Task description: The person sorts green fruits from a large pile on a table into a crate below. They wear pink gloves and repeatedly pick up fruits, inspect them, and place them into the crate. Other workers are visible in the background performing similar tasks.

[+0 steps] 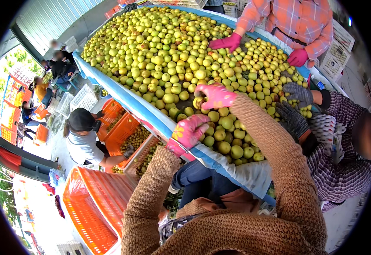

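Green and yellow round fruit (160,54), much like jujubes, cover a large table with a blue-and-white cloth edge (147,113). My right hand (215,96), in a pink flowered glove, is over the middle of the pile with a fruit (199,102) between thumb and fingers. My left hand (188,132), in a matching glove, is at the near cloth edge with its fingers curled; whether anything is inside is hidden. Larger green fruit (236,151) lie just right of it, against the raised cloth at the table's near corner.
Across the table a person in pink gloves (226,43) reaches over the fruit. Gray-gloved hands (292,118) of another person work at the right. Orange crates (121,137) of fruit and a crouching person (83,137) are at the left, with stacked orange crates (93,207) nearer.
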